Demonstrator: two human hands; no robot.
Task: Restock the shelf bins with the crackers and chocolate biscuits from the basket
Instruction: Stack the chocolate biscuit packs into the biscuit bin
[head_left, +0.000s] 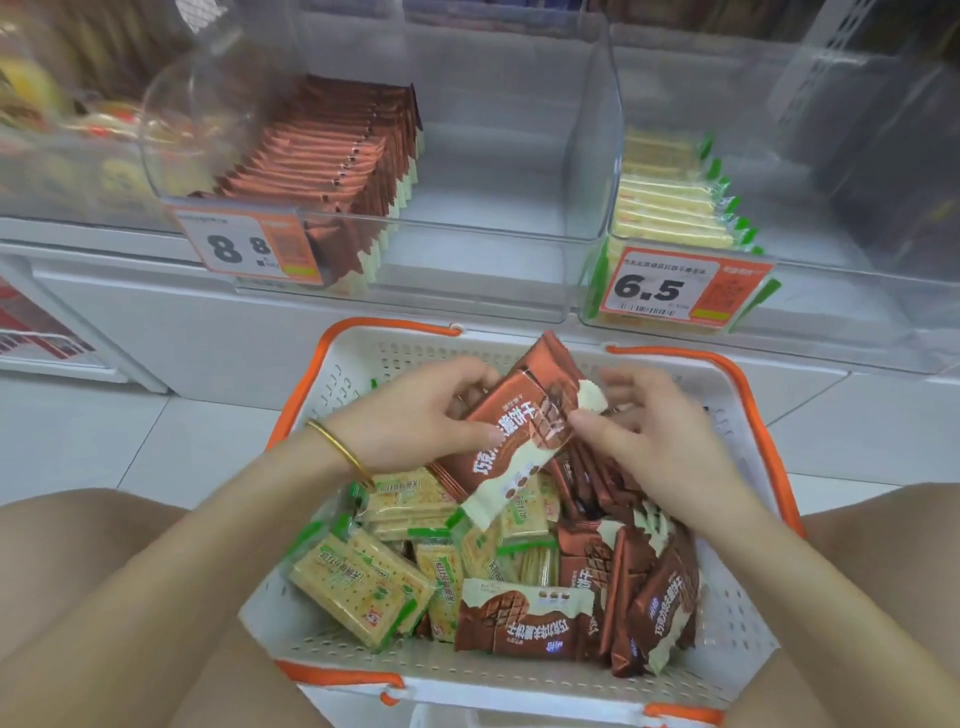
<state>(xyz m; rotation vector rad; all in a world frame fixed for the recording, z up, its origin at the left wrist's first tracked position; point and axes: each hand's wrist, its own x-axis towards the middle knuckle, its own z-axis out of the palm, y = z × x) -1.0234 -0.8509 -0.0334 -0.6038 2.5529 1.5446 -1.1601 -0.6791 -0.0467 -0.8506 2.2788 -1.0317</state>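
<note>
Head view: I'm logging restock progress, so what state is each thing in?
left hand: grips the chocolate biscuit packs
right hand: pinches the front pack's cream end
chocolate biscuit packs: held tilted above the basket
basket: open, holding loose crackers and chocolate biscuits
8.8 bin: part filled, biscuit row along its left
6.5 bin: part filled, cracker row along its left

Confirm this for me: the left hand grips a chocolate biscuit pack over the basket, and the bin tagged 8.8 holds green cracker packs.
Wrong on the bin's contents. In the head view the bin tagged 8.8 holds brown chocolate biscuit packs instead. The rest stands: the left hand does grip a chocolate biscuit pack over the basket.
</note>
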